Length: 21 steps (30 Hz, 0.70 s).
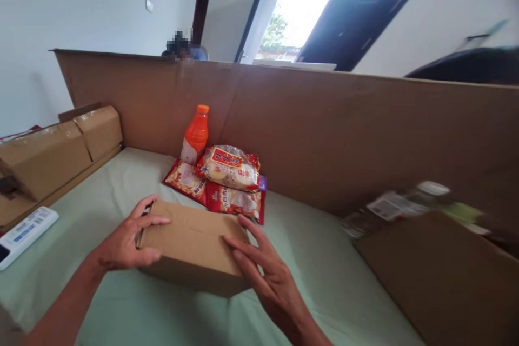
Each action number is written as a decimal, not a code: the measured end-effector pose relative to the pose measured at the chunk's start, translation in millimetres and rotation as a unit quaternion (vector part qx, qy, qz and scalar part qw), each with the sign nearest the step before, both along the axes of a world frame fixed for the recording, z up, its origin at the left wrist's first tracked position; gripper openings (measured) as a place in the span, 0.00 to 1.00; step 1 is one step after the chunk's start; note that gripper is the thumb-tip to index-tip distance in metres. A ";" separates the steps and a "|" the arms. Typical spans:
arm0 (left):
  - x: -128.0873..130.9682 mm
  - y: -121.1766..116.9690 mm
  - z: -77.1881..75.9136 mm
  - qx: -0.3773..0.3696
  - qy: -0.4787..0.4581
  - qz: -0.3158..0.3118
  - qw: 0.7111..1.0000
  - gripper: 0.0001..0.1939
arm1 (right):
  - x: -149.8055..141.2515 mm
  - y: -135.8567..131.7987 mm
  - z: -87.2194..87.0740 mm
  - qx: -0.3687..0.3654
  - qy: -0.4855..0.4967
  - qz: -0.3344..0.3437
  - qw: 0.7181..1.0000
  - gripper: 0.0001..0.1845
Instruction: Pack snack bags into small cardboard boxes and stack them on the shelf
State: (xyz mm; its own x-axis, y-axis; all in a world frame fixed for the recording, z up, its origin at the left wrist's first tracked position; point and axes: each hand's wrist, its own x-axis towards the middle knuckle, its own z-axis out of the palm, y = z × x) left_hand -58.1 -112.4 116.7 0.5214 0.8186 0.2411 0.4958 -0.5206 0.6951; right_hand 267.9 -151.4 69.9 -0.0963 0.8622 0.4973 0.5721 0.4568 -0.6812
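Note:
A small brown cardboard box [194,238] sits on the pale green cloth in front of me, its top flaps closed. My left hand [132,240] grips its left end, fingers over the top edge and thumb at the front. At the right end, my right hand [265,267] rests with fingers stretched along the top and side. Just behind the box lie a red snack packet [186,179], another red packet [235,201] and a clear bag of rice crackers [231,166]. An orange drink bottle [196,135] stands behind them.
A tall cardboard wall [324,130] closes off the back. Taped cardboard boxes [48,157] line the left, near a white remote control [28,235]. On the right, a cardboard panel [438,275] stands before a blurred clear container [421,197]. Beyond the wall, a person's head shows, blurred.

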 end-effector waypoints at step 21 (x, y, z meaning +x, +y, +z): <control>-90.0 158.8 -20.9 0.235 0.059 0.515 0.822 0.23 | -143.4 75.3 -110.6 -0.042 0.090 0.058 0.993 0.12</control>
State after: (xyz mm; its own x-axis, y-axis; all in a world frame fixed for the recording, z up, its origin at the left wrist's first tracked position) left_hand -148.1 46.4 95.8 -0.3481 0.6718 0.6538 0.8914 0.0214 0.4526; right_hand 124.5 -76.2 -40.7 -0.1136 0.8901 0.4415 0.3851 0.4490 -0.8063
